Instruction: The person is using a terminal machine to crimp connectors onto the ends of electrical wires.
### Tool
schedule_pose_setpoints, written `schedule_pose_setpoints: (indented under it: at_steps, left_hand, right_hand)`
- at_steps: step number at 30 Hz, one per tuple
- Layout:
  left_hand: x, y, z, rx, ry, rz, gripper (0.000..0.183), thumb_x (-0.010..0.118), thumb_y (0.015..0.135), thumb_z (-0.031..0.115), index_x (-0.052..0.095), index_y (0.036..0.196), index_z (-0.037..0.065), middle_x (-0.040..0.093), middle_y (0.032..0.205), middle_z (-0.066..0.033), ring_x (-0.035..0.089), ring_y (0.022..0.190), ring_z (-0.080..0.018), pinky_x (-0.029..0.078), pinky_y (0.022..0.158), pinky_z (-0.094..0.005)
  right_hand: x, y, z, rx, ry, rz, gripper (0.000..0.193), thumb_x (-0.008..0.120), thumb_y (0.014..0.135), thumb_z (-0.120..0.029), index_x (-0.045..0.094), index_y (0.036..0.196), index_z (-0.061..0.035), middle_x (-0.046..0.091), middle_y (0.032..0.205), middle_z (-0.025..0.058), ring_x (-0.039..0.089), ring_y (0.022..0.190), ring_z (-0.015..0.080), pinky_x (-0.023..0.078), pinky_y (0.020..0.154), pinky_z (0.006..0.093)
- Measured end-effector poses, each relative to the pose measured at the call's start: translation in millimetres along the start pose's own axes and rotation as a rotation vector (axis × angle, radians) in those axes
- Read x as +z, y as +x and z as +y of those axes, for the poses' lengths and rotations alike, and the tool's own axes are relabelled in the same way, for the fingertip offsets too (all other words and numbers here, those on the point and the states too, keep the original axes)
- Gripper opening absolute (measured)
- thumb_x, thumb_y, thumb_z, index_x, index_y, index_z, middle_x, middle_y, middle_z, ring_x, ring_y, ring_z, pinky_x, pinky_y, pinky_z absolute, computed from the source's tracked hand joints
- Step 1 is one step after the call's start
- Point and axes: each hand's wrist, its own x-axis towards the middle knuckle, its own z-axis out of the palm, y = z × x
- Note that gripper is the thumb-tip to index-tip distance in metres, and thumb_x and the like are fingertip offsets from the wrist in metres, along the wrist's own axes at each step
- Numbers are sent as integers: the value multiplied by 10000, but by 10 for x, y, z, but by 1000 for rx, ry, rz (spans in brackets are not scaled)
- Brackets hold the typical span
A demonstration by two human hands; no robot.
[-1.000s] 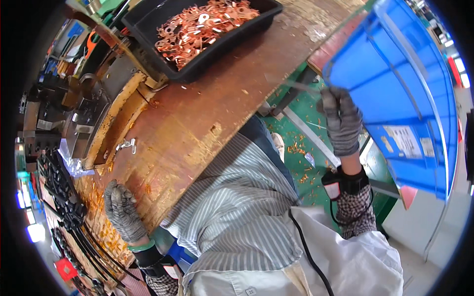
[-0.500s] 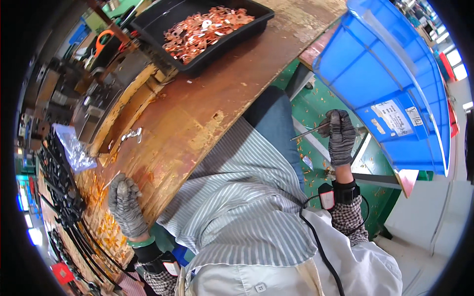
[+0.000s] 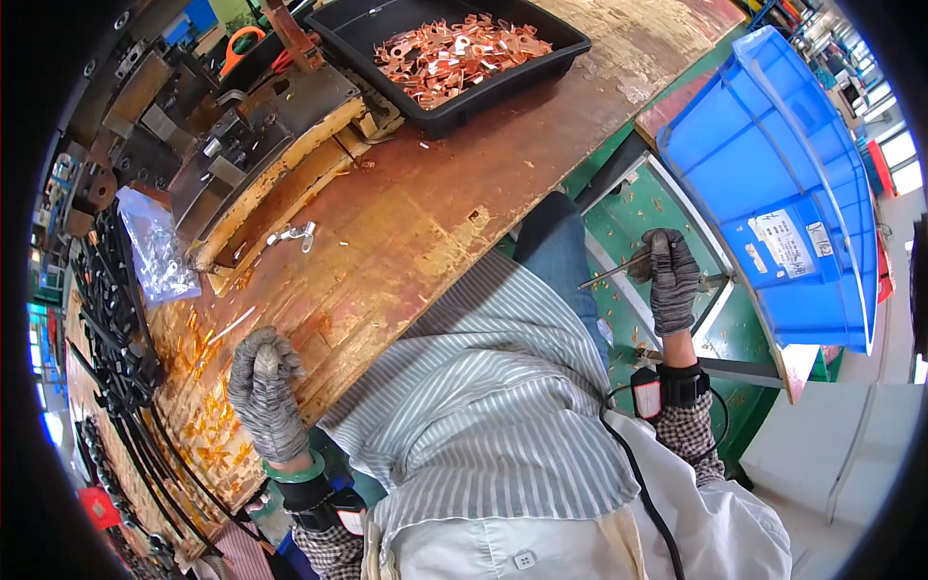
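My left hand [image 3: 266,396], in a grey striped knit glove, rests at the near edge of the worn wooden table [image 3: 416,227]. Its fingers are curled together, and whatever might be inside them is hidden. Just beyond the fingertips lies a thin white stick [image 3: 232,326]. Off to the right, past the table's edge, my right hand [image 3: 670,285] wears a matching glove. It is closed round a thin metal rod [image 3: 614,273] that points left over my lap. Small silver metal pieces [image 3: 293,235] lie on the table, farther away than my left hand.
A black tray [image 3: 454,118] of copper lugs [image 3: 464,58] stands at the back. Left of it are a metal fixture [image 3: 261,145], a clear bag [image 3: 159,256] of shiny pieces and black cables [image 3: 106,319]. A large blue bin [image 3: 773,184] stands at right.
The view has shifted, so the table and tray appear farther right. My left hand has drawn back slightly from the white stick. My right hand still holds the rod, now a little lower.
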Motion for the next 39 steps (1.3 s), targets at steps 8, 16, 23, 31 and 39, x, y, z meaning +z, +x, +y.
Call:
schedule_pose_setpoints:
  at_steps: [8, 16, 23, 31, 39]
  left_hand:
    - [29, 13, 24, 32, -16, 13, 271, 570, 833, 225, 566, 959, -14, 548, 750, -56, 493, 637, -110, 409, 566, -222]
    - [13, -11, -2, -4, -38, 25, 268, 564, 833, 218, 566, 966, -15, 549, 760, -56, 489, 637, -109, 400, 565, -216]
    - [77, 1, 19, 14, -5, 59, 311, 585, 818, 277, 572, 922, -16, 544, 719, -58, 495, 611, -123, 405, 555, -229]
    - [101, -12, 19, 31, 181, 16, 354, 528, 839, 327, 551, 953, -8, 520, 735, -42, 467, 626, -117, 392, 578, -238]
    - [146, 15, 44, -33, 244, 97, 284, 498, 876, 242, 541, 1011, -4, 509, 779, -19, 421, 660, -92, 359, 603, -218]
  right_hand:
    - [108, 74, 2, 46, 9, -95, 226, 464, 905, -241, 549, 875, -34, 556, 613, 35, 545, 526, 90, 423, 479, 216]
    - [96, 72, -15, 45, -12, -106, 219, 467, 903, -221, 566, 881, -28, 565, 629, 33, 543, 523, 92, 431, 482, 217]
    - [-37, 47, 64, 74, -14, -59, 219, 475, 900, -233, 564, 894, -34, 560, 622, 36, 541, 519, 93, 428, 464, 214]
    - [-179, 10, 202, 158, 30, -11, 217, 514, 883, -260, 555, 898, -47, 567, 631, 39, 552, 539, 96, 434, 485, 228]
    - [-298, 20, 248, 234, 77, 69, 221, 478, 896, -243, 558, 882, -37, 573, 636, 35, 563, 547, 91, 443, 513, 226]
